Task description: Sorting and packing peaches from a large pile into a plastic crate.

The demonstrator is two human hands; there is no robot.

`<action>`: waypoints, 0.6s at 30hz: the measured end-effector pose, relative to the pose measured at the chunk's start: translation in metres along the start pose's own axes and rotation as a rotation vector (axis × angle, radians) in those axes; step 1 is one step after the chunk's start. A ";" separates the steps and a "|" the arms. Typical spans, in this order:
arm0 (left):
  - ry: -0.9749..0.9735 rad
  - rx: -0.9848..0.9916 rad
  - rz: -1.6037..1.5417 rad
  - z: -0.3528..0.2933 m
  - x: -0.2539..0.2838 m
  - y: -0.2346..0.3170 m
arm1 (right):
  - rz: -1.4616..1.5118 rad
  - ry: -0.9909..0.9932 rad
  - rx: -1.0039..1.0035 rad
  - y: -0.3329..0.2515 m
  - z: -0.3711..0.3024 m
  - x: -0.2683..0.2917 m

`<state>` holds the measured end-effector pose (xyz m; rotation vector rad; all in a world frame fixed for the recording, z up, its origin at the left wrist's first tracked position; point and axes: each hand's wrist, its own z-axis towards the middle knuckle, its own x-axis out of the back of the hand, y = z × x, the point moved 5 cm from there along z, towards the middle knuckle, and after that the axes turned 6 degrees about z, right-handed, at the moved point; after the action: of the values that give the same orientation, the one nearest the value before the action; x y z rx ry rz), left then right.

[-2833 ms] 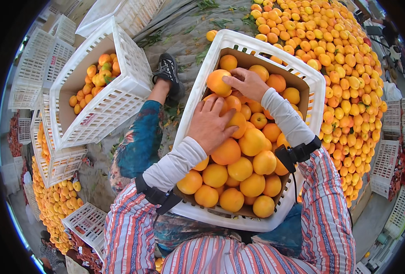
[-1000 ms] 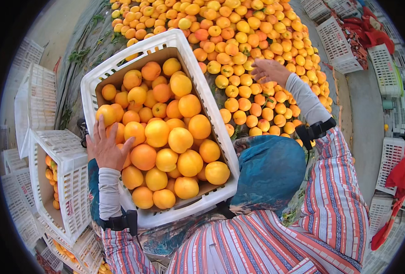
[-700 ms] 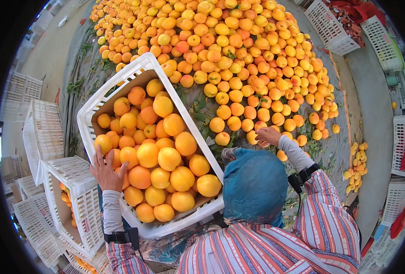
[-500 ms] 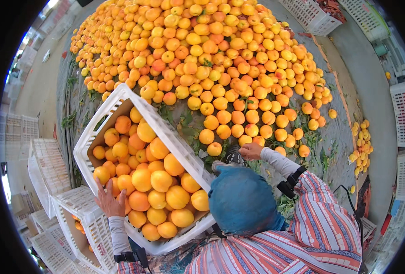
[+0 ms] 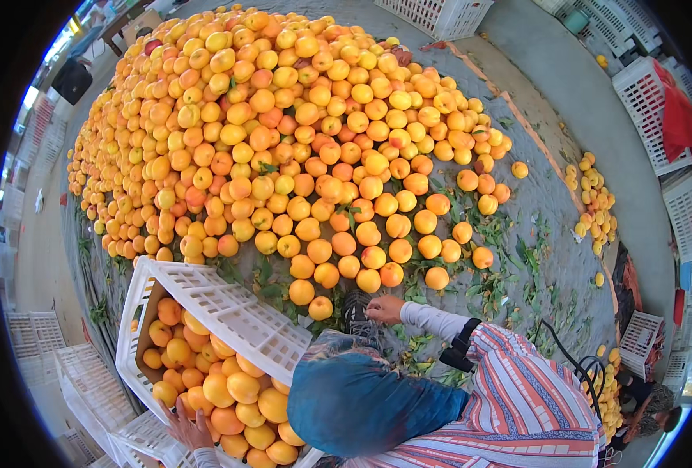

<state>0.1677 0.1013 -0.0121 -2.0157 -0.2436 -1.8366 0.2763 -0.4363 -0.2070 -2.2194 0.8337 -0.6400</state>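
My left hand [image 5: 190, 427] lies with fingers spread at the near left edge of a white plastic crate [image 5: 240, 309], touching the peaches inside. The crate is tilted, lined with brown card and holds many yellow-orange peaches [image 5: 243, 387]. My right hand [image 5: 385, 310] is closed, fingers curled together, beside a dark patterned shoe [image 5: 357, 310]; whatever its fingers hold, if anything, is hidden. Just beyond it lie loose peaches [image 5: 368, 280] at the near edge of a large heap of peaches [image 5: 283, 132].
A grey ground sheet [image 5: 552, 269] with scattered leaves lies under the heap. White crates [image 5: 96, 382] stand at left; another crate [image 5: 651, 109] with red cloth is at right. Blue cloth [image 5: 369, 398] covers the lower middle. Smaller peach clusters [image 5: 593, 199] lie beyond the sheet's right edge.
The view has shifted, so heap, crate and hands appear lower and further left. My left hand stays at the crate's edge; my right hand stays closed by the shoe.
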 end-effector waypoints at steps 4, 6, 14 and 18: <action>-0.021 -0.017 0.050 -0.001 -0.006 -0.011 | 0.143 0.155 0.020 -0.006 -0.006 0.021; -0.003 -0.039 0.038 0.001 -0.005 -0.009 | 0.185 0.276 0.061 -0.022 -0.008 0.048; 0.144 -0.249 0.074 0.004 0.009 0.001 | -0.261 1.093 0.353 -0.106 0.047 0.283; 0.060 -0.173 0.095 0.004 0.014 0.008 | -0.632 1.075 0.119 -0.119 0.101 0.348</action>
<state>0.1757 0.0936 0.0005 -2.0429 0.0287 -1.9121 0.6203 -0.5733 -0.1158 -1.9129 0.4856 -2.2171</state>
